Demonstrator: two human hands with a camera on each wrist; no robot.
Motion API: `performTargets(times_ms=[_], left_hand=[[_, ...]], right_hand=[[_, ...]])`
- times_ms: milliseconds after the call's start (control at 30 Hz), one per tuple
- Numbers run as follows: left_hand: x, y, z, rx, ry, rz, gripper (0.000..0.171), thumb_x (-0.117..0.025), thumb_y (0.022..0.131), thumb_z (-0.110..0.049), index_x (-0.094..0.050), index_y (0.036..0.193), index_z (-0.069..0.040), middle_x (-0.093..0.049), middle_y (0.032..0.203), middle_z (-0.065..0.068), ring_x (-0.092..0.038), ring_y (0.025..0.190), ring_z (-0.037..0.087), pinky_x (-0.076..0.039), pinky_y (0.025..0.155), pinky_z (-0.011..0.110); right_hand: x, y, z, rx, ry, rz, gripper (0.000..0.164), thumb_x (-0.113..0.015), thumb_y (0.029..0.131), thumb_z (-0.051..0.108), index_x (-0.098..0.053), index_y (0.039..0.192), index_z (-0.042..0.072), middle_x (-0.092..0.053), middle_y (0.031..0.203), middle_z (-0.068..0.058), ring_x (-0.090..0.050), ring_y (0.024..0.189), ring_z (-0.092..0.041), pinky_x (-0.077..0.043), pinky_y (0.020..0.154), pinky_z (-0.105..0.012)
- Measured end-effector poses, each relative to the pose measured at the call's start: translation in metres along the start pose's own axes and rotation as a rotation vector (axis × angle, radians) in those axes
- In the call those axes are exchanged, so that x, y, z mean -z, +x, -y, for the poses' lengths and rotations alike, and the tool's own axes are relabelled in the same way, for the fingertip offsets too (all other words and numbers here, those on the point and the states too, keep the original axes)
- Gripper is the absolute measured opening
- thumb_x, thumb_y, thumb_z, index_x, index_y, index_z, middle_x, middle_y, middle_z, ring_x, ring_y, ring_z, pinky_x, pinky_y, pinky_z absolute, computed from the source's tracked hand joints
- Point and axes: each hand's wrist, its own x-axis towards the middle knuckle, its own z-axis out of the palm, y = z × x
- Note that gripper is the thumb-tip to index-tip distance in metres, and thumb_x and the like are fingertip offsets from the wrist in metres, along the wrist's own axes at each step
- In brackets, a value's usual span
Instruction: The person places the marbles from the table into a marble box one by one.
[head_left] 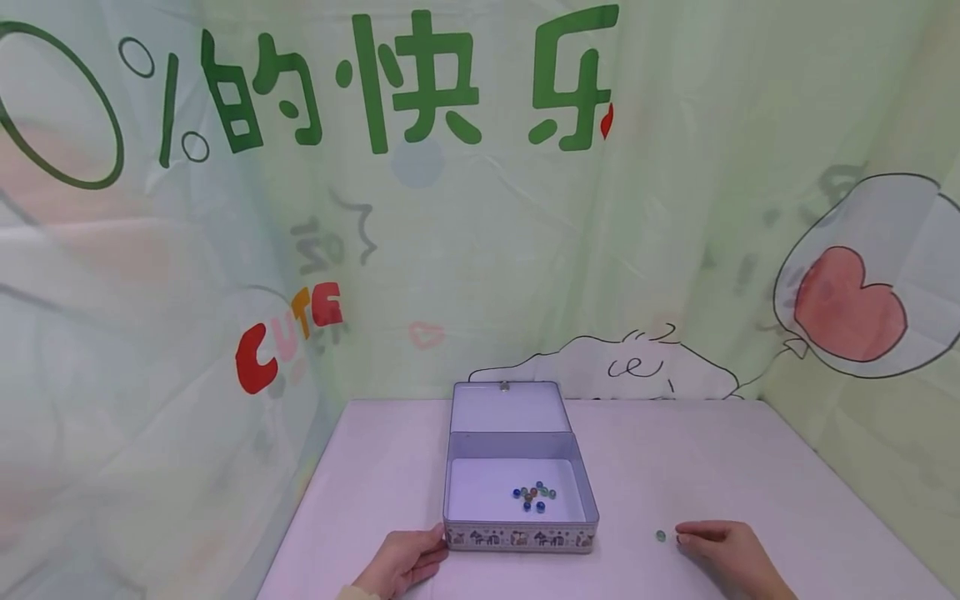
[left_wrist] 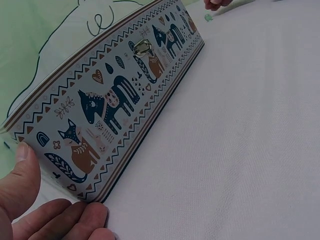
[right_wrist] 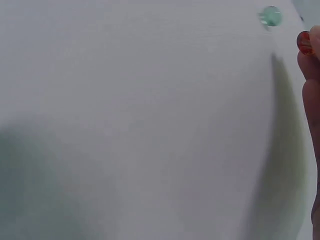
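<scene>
A hinged tin box (head_left: 521,537) with a band of printed animals stands on the table, its lid (head_left: 510,408) tipped back. Several glass marbles (head_left: 540,507), blue, green and reddish, lie in its right half. My left hand (head_left: 407,560) holds the box's near left corner; in the left wrist view the thumb (left_wrist: 22,172) lies at the side and the fingers curl by the bottom edge. To the right of the box, my right hand (head_left: 723,550) pinches a red-orange marble (right_wrist: 304,43) between its fingertips. Just left of those fingertips, a green marble (head_left: 661,536) lies on the table.
A pale cloth covers the table (head_left: 750,475). Printed curtains (head_left: 480,275) hang behind it and on both sides. The raised lid stands near the back curtain, and a metal clasp (left_wrist: 142,47) sits on the box's front.
</scene>
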Motion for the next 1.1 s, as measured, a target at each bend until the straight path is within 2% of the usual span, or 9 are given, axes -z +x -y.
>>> performTargets(times_ms=[100,233,300,433,533,733,900,1033,1100], left_hand=[[0.000,0.001,0.000,0.001,0.000,0.000,0.054,-0.071,0.098,-0.024,-0.058,0.125,0.020,-0.073,0.114,0.028,-0.075,0.102,0.029,-0.061,0.092,0.043],[0.001,0.002,0.001,0.005,-0.006,-0.006,0.052,-0.071,0.098,-0.023,-0.059,0.125,0.019,-0.074,0.111,0.026,-0.076,0.100,0.028,-0.062,0.091,0.041],[0.001,0.002,0.001,0.007,-0.007,-0.010,0.051,-0.071,0.098,-0.023,-0.059,0.124,0.020,-0.075,0.110,0.026,-0.076,0.100,0.028,-0.062,0.090,0.041],[0.002,0.002,0.000,0.010,-0.004,-0.016,0.051,-0.071,0.098,-0.023,-0.059,0.124,0.019,-0.075,0.110,0.026,-0.076,0.100,0.028,-0.062,0.091,0.041],[0.002,0.001,0.000,0.005,-0.005,-0.015,0.052,-0.071,0.098,-0.023,-0.059,0.124,0.020,-0.074,0.112,0.027,-0.076,0.101,0.029,-0.062,0.091,0.042],[0.001,0.000,-0.001,-0.005,-0.009,-0.020,0.053,-0.073,0.097,-0.024,-0.059,0.124,0.020,-0.073,0.113,0.028,-0.075,0.102,0.031,-0.062,0.091,0.043],[0.002,0.002,0.000,-0.025,-0.017,-0.016,0.054,-0.074,0.096,-0.024,-0.059,0.123,0.020,-0.073,0.113,0.028,-0.076,0.101,0.030,-0.062,0.091,0.044],[0.002,0.002,0.001,-0.031,-0.026,-0.016,0.054,-0.074,0.096,-0.024,-0.059,0.123,0.020,-0.073,0.113,0.029,-0.076,0.100,0.030,-0.061,0.092,0.044],[0.002,0.002,0.000,-0.029,-0.033,-0.021,0.053,-0.075,0.095,-0.024,-0.059,0.122,0.019,-0.073,0.112,0.029,-0.076,0.099,0.029,-0.062,0.091,0.044]], right_hand=[[0.010,0.002,0.000,0.005,0.033,-0.016,0.043,-0.083,0.085,0.031,-0.076,0.115,0.001,-0.079,0.108,-0.009,-0.066,0.088,0.001,-0.061,0.077,-0.027],[0.025,0.005,0.001,0.002,0.068,-0.006,0.050,-0.081,0.087,0.036,-0.073,0.122,0.001,-0.079,0.109,-0.007,-0.064,0.084,0.008,-0.061,0.079,-0.028],[0.030,0.005,0.002,0.008,0.065,-0.005,0.051,-0.080,0.089,0.037,-0.071,0.125,0.002,-0.079,0.111,-0.005,-0.063,0.085,0.011,-0.061,0.079,-0.025],[0.032,0.007,0.006,0.046,0.053,0.001,0.052,-0.078,0.091,0.039,-0.070,0.127,0.002,-0.078,0.114,-0.002,-0.061,0.087,0.016,-0.057,0.079,-0.018],[0.028,0.010,0.015,0.067,0.064,-0.003,0.051,-0.077,0.092,0.039,-0.070,0.128,0.003,-0.078,0.115,0.001,-0.060,0.089,0.017,-0.056,0.080,-0.017],[0.007,0.022,0.055,0.117,0.119,0.008,0.045,-0.074,0.095,0.032,-0.070,0.127,0.001,-0.077,0.118,-0.005,-0.065,0.093,0.008,-0.060,0.090,-0.030],[-0.019,0.032,0.090,0.176,0.140,0.028,0.041,-0.072,0.098,0.027,-0.069,0.128,0.000,-0.076,0.121,-0.010,-0.071,0.104,-0.009,-0.058,0.100,-0.043],[-0.040,0.040,0.113,0.223,0.157,0.043,0.037,-0.071,0.098,0.024,-0.070,0.126,0.000,-0.075,0.122,-0.012,-0.071,0.112,-0.022,-0.055,0.104,-0.048],[-0.049,0.043,0.124,0.240,0.167,0.052,0.035,-0.071,0.098,0.022,-0.071,0.125,0.000,-0.075,0.122,-0.012,-0.070,0.114,-0.025,-0.055,0.104,-0.049]])
